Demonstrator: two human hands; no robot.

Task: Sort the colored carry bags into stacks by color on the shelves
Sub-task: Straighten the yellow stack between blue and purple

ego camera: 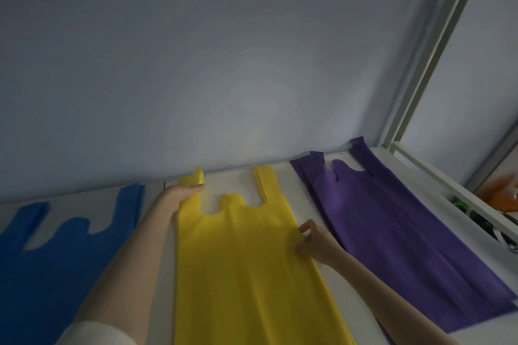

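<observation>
Outstretched, left hand (183, 195) gripping yellow bag (246, 266) handle, right hand (315, 244) pinching its edge (flat).

A plain blue bag (56, 260), yellow bag (246, 260) and purple bag (392, 218) lie on a white shelf (305, 204); the wall (224, 64) is grey.

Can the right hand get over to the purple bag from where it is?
Probably yes. The right hand is pinching the right edge of the yellow bag, and the purple bag lies flat right beside it on the same shelf. Only a bare strip of shelf lies between them.
</observation>
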